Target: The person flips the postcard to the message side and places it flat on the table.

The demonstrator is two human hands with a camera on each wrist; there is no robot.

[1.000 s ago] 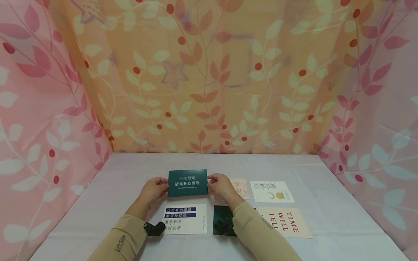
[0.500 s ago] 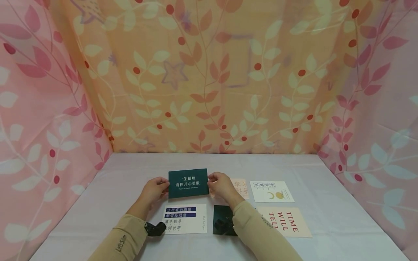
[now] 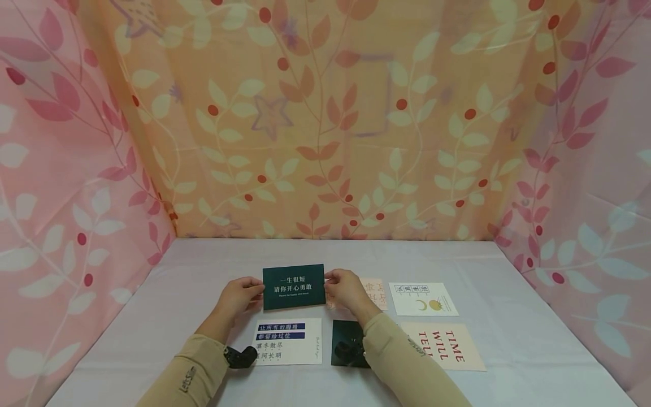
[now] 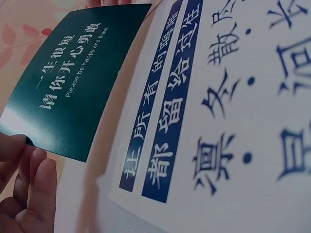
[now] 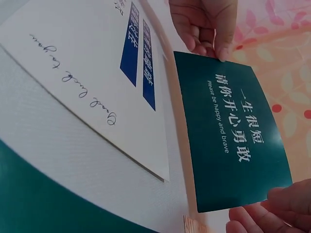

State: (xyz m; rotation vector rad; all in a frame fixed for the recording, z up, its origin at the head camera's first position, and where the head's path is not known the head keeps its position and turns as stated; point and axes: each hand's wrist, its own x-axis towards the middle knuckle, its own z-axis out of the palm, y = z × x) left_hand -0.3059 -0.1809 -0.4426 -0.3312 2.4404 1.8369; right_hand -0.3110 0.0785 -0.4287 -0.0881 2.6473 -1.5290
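A dark green postcard (image 3: 293,287) with white lettering is held up, tilted toward me, over the far left of the card layout. My left hand (image 3: 243,295) pinches its left edge between thumb and fingers. At the opposite edge my right hand (image 3: 350,293) pinches it the same way. Both grips also show in the right wrist view, where the green card (image 5: 238,141) has a slight bend. Just nearer me lies a white postcard (image 3: 305,355) with blue bands of text, which fills much of the left wrist view.
Right of the held card lie a peach card (image 3: 376,294), partly behind my right hand, and a white card (image 3: 424,308) with a moon drawing. Nearer are a dark green card (image 3: 342,333), partly under my right wrist, and a cream card (image 3: 465,353). Patterned cloth (image 3: 325,169) walls the white table.
The held green postcard shifts very slightly right and its tilt alters a little. Both hands keep their pinch on its edges, and the cards on the table stay put.
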